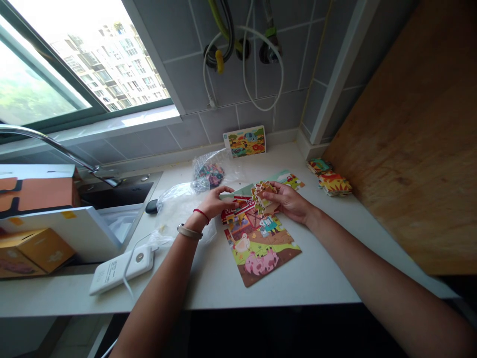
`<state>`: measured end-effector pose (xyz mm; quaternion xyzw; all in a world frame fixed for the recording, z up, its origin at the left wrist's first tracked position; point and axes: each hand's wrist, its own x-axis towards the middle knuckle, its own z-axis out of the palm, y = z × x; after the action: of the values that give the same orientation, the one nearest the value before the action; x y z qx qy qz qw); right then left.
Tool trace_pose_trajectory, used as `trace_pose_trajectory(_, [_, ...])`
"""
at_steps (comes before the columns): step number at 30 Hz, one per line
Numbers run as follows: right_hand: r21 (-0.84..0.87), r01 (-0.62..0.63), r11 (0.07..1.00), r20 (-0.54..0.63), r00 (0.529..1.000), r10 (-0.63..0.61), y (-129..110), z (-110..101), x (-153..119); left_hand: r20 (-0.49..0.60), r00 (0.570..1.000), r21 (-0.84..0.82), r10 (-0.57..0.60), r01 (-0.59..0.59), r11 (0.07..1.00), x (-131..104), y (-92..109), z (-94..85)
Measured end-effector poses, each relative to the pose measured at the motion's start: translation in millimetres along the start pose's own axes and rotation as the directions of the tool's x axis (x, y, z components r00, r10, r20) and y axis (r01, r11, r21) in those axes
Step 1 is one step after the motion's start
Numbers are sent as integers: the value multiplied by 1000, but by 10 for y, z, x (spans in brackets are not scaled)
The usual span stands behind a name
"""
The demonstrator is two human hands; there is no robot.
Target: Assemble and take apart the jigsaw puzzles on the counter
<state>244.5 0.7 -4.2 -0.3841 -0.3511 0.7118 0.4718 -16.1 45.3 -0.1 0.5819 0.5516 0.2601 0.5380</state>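
Note:
A partly joined farm jigsaw puzzle [261, 236] lies flat on the white counter, showing a red barn, a hen and a pink pig. My right hand [292, 203] grips a small bunch of jigsaw puzzle pieces [262, 195] above the puzzle's upper part. At the puzzle's upper left edge is my left hand [219, 203], with thumb and forefinger apart over the red barn section. I see nothing held in it, though part of its fingertips is hard to make out. The puzzle's upper middle is partly hidden by the held pieces.
Behind stands a picture card [246, 141] against the tiles. Clear plastic bags [186, 199], one with loose pieces, lie left. Stacked puzzle pieces [331, 180] sit right, near a wooden panel [413, 144]. A white power bank [122, 268], boxes [37, 189] and a sink [143, 191] are farther left.

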Motion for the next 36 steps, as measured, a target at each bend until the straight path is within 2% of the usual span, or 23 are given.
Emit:
trace_pose_trajectory(17, [-48, 19, 999, 12, 1000, -18, 20, 8, 6, -14, 1000, -63, -1, 0, 998, -58, 104, 26])
trace_pose_trajectory(24, [-115, 50, 992, 19, 999, -48, 31, 54, -30, 15, 998, -103, 67, -65, 993, -72, 149, 64])
trace_pose_trajectory(29, [-126, 69, 990, -2, 998, -70, 61, 57, -31, -32, 993, -73, 113, -115, 991, -86, 179, 10])
trace_pose_trajectory(32, [-132, 61, 989, -7, 998, -62, 51, 63, -46, -30, 995, -95, 98, -100, 990, -83, 170, -22])
trace_pose_trajectory(36, [-114, 46, 992, -14, 999, -48, 8, 89, -85, 35, 998, -125, 45, -40, 991, -68, 128, -31])
